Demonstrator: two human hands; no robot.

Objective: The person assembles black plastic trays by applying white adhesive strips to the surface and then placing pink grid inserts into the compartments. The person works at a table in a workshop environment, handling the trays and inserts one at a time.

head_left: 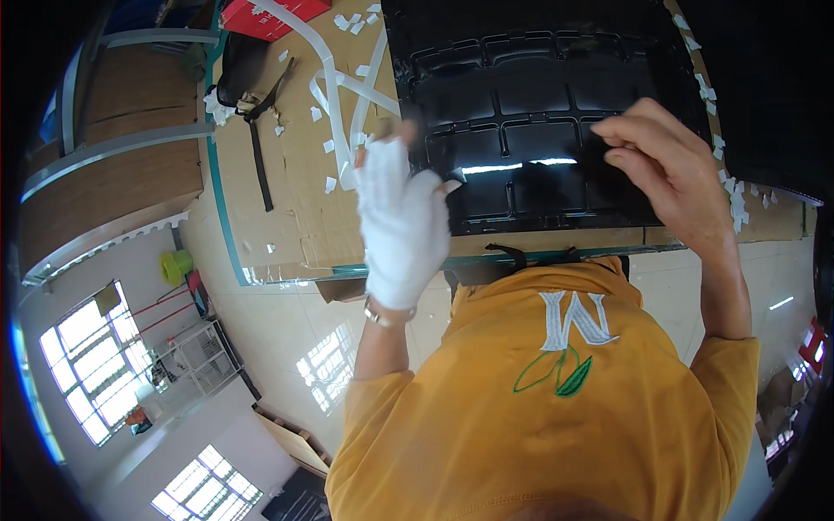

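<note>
One left hand (404, 226) (gloved), one right (682, 182), one panel (539, 135).

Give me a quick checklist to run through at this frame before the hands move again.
1. Both hands in view: ok; left hand and right hand both show.
2. Both hands gloved: not ok; the left wears a white glove, the right is bare.
3. Black panel on the cardboard: ok.
4. Cardboard free of white scraps: not ok; several lie about.
5. White strips clear of the panel: cannot tell; one reaches its left edge.
6. Left fingertips off the panel: cannot tell; blurred.
</note>
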